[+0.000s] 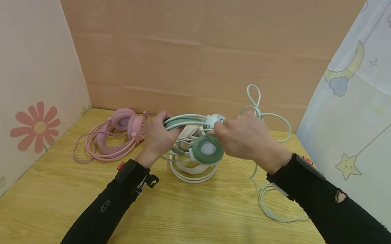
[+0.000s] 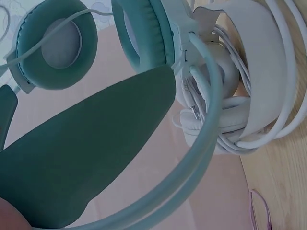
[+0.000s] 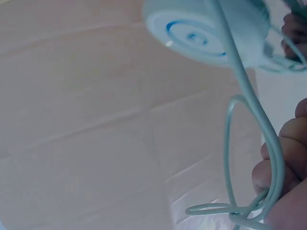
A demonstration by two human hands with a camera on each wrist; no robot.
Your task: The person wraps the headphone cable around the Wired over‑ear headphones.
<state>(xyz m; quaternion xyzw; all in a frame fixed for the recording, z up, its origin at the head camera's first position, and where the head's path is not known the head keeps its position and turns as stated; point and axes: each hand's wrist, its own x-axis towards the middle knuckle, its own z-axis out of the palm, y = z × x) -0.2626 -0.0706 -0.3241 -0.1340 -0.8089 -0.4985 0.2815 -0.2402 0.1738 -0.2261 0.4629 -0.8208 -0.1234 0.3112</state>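
My left hand grips the headband of a pair of mint-green headphones, held up over the middle of the table. Dark green padding and two cushioned ear cups show in the left wrist view. My right hand grips the headphones' thin mint cable, its fingers curled round the strands beside one ear cup. Loops of the cable stick up above the right hand. Behind and below the green pair, partly hidden by it, white headphones rest on the table with their cord bundled between the cups.
Pink headphones with a loosely coiled cord lie at the left back of the wooden table. A length of pale cable lies on the right side, partly behind the right forearm. Patterned side panels and a tan back panel enclose the table.
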